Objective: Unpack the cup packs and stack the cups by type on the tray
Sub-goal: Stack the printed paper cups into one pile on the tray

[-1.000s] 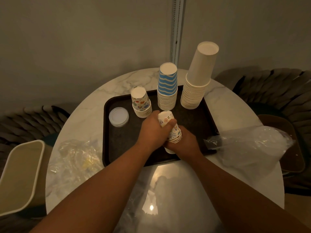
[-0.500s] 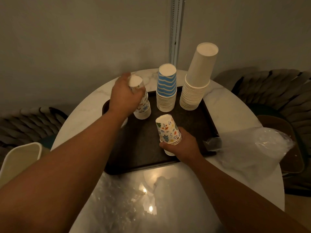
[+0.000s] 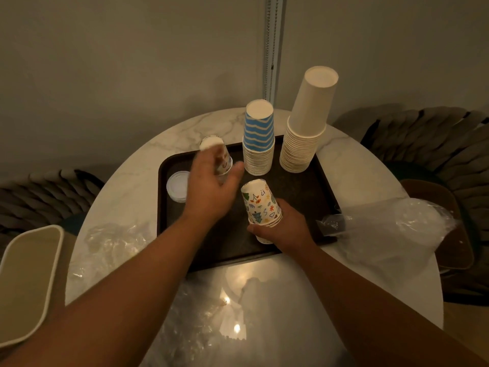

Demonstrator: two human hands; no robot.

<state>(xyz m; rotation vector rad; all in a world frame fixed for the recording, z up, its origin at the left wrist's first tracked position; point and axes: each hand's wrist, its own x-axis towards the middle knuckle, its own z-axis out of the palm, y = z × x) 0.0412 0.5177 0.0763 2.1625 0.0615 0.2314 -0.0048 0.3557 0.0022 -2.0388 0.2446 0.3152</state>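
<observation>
A short stack of patterned paper cups [image 3: 260, 205], white with small coloured drawings, is being held upside down and tilted over the near part of a dark brown tray [image 3: 296, 186]. It is being gripped near its rims by the right hand [image 3: 284, 229], whose fingers are curled round the stack. The left hand [image 3: 211, 186] is being held above the tray with fingers spread and relaxed, nothing in it, blurred, just in front of a second patterned stack [image 3: 218, 157] standing upside down at the tray's far left. Beside that, a taller stack of blue-and-white striped cups [image 3: 259, 139] and a still taller stack of plain white cups [image 3: 307, 125] are standing along the far edge, all upside down. A small pile of white lids [image 3: 176, 186] is lying at the tray's left side.

The tray is resting on a round white marble table [image 3: 127, 178]. Clear plastic wrapping [image 3: 394, 231] is lying at the table's right, touching the tray's corner, and more crumpled plastic [image 3: 105, 245] at the left. A pale bin [image 3: 26, 282] is standing lower left. Dark woven chairs [image 3: 423, 144] are flanking the table against a plain wall.
</observation>
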